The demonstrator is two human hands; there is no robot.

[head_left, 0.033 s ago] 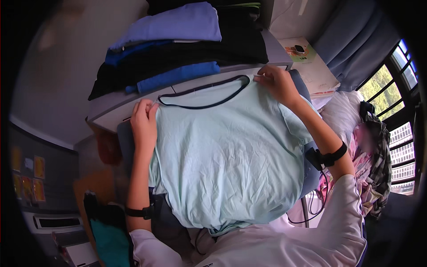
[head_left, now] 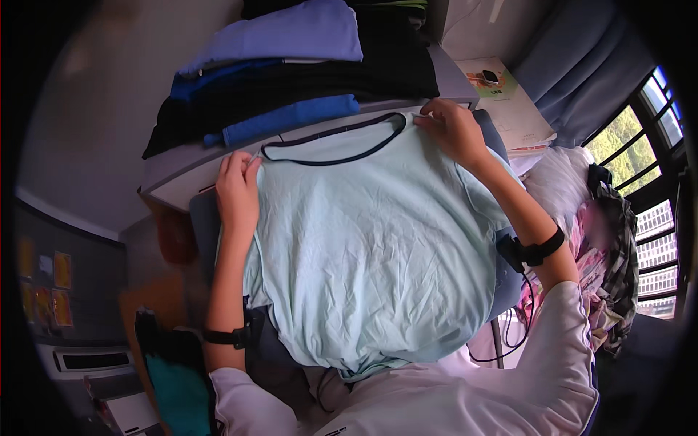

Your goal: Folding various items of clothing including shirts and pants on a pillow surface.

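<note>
A pale mint-green T-shirt (head_left: pixel 371 247) with a dark neckband lies spread in front of me, its collar away from me and its lower edge gathered near my lap. At the left shoulder by the collar, my left hand (head_left: pixel 237 190) pinches the cloth between thumb and fingers. My right hand (head_left: pixel 456 132) grips the opposite shoulder, just right of the neckband. Between them the neck opening is stretched wide. Wrinkles run through the lower half of the shirt, and its sleeves hang partly under my forearms.
Beyond the collar, folded clothes lie on a grey cabinet (head_left: pixel 171 168): a lavender garment (head_left: pixel 291 33), black cloth (head_left: pixel 342 81) and a rolled blue one (head_left: pixel 291 120). A smartwatch (head_left: pixel 491 78) rests on a box at right. A cable (head_left: pixel 525 320) hangs beside my right arm, near piled clothes (head_left: pixel 618 254).
Both hands have shifted slightly away from me, carrying the shirt's collar a little closer to the cabinet. Their hold on the shoulders is unchanged.
</note>
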